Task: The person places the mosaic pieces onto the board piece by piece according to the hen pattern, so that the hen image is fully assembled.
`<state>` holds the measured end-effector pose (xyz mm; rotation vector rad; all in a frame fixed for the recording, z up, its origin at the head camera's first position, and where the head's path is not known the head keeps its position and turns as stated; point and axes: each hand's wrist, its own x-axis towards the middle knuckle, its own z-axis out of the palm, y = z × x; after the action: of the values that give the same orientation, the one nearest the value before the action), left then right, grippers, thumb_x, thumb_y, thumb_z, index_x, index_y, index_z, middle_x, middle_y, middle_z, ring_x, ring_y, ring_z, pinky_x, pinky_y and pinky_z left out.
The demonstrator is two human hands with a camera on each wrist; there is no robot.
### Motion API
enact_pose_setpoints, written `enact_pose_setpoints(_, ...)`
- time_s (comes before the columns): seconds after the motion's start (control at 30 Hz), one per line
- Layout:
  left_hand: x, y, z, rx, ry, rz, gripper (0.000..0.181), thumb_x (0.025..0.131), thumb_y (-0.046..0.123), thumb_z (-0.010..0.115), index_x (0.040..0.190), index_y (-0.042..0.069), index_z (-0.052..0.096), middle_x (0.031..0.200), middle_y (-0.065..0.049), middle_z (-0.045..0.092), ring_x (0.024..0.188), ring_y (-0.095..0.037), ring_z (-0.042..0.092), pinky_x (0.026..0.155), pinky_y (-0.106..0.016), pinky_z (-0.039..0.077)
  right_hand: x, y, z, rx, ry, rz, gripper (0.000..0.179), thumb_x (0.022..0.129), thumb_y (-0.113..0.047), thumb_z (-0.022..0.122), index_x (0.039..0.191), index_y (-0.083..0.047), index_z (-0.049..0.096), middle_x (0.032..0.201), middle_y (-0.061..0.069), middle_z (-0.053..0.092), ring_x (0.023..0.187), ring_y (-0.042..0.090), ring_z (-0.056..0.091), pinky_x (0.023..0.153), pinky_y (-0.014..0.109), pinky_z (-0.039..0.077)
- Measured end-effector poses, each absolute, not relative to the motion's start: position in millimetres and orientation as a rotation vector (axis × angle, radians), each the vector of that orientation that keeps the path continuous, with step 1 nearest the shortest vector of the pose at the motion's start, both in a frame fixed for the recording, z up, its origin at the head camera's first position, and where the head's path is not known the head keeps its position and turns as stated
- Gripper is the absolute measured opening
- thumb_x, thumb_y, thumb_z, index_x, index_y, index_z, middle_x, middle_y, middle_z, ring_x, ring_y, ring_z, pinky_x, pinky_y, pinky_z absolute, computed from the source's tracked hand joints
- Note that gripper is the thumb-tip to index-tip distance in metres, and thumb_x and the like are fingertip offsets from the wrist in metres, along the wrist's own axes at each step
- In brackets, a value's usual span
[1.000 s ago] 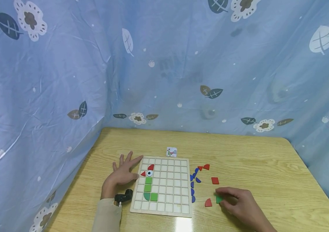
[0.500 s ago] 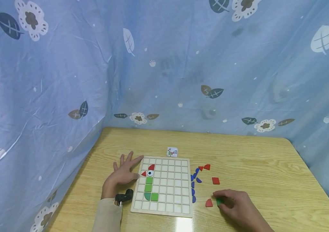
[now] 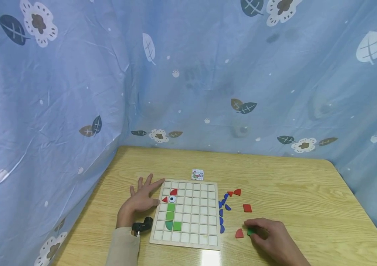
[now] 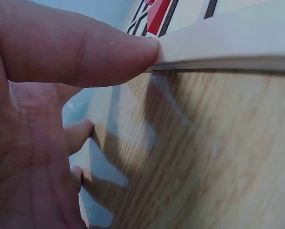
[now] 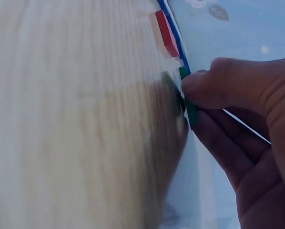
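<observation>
Right of grid board (image 3: 195, 210): R hand (image 3: 273, 236) held low, fingers bent.
Green piece (image 3: 250, 231) pinched btwn thumb & fingertips; L hand (image 3: 140, 200) splayed at board's L edge, rim touched by thumb.

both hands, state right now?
Left hand: open, thumb touching the left edge of the board.
Right hand: closed, holding a green piece in a pinch.
</observation>
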<state>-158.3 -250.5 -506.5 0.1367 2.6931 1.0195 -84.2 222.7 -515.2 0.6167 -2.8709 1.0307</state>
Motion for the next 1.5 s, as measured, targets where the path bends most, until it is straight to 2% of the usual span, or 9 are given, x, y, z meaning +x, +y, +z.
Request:
enact_pose_setpoints(0.17, -157.4, -250.8, -504.6, 0.139, 2.691, 1.027, 0.086, 0.089, 0.011, 0.075, 0.169, 0.023, 0.045, 0.184, -0.024, 0.002, 0.165, -0.058, -0.018, 0.119, -0.085, -0.020, -88.6, 210.2, -511.6, 0.735, -2.706, 1.108, 0.038, 0.081, 0.003, 0.091, 0.112, -0.018, 0.085, 0.106, -0.011, 0.084, 0.098, -0.001, 0.076, 0.084, 0.020, 0.063)
enact_pose_setpoints(0.4, -157.6, -251.1, -506.0, 0.142, 2.692, 1.026, 0.086, 0.089, 0.010, 0.074, 0.169, 0.024, 0.046, 0.184, -0.023, 0.003, 0.165, -0.058, -0.017, 0.120, -0.085, -0.020, -95.6, 177.2, -506.0, 0.878, -2.620, 1.267, 0.038, 0.083, 0.007, 0.086, 0.113, -0.016, 0.085, 0.109, -0.006, 0.085, 0.097, 0.003, 0.077, 0.080, 0.027, 0.065)
enact_pose_setpoints(0.67, -157.6, -251.1, -506.9, 0.141, 2.694, 1.023, 0.087, 0.087, 0.009, 0.073, 0.169, 0.023, 0.046, 0.184, -0.024, 0.003, 0.165, -0.058, -0.017, 0.120, -0.084, -0.020, -103.2, 134.9, -504.2, 1.073, -2.635, 1.356, 0.031, 0.089, 0.002, 0.084, 0.116, -0.013, 0.084, 0.107, -0.003, 0.085, 0.093, 0.005, 0.076, 0.084, 0.031, 0.065)
enact_pose_setpoints(1.0, -157.5, -248.6, -504.1, 0.124, 2.699, 1.021, 0.086, 0.088, 0.010, 0.074, 0.168, 0.023, 0.046, 0.184, -0.024, 0.003, 0.165, -0.059, -0.017, 0.120, -0.084, -0.020, -108.2, 90.7, -508.7, 1.200, -2.670, 1.444, 0.029, 0.092, 0.000, 0.082, 0.119, -0.012, 0.084, 0.112, -0.002, 0.085, 0.102, 0.008, 0.079, 0.095, 0.029, 0.063)
enact_pose_setpoints(1.17, -158.0, -248.6, -504.3, 0.120, 2.702, 1.019, 0.086, 0.088, 0.010, 0.074, 0.168, 0.024, 0.047, 0.184, -0.023, 0.003, 0.165, -0.059, -0.017, 0.120, -0.084, -0.020, -111.3, 73.4, -513.8, 1.237, -2.669, 1.428, 0.030, 0.093, -0.002, 0.081, 0.121, -0.012, 0.084, 0.115, -0.003, 0.085, 0.104, 0.003, 0.076, 0.098, 0.026, 0.062)
enact_pose_setpoints(1.5, -158.6, -249.5, -505.3, 0.141, 2.700, 1.028, 0.086, 0.088, 0.010, 0.074, 0.168, 0.022, 0.046, 0.184, -0.024, 0.003, 0.164, -0.059, -0.017, 0.120, -0.085, -0.020, -112.6, 53.6, -517.1, 1.281, -2.704, 1.379, 0.033, 0.094, 0.002, 0.079, 0.124, -0.012, 0.084, 0.119, -0.004, 0.084, 0.106, 0.000, 0.072, 0.097, 0.024, 0.061)
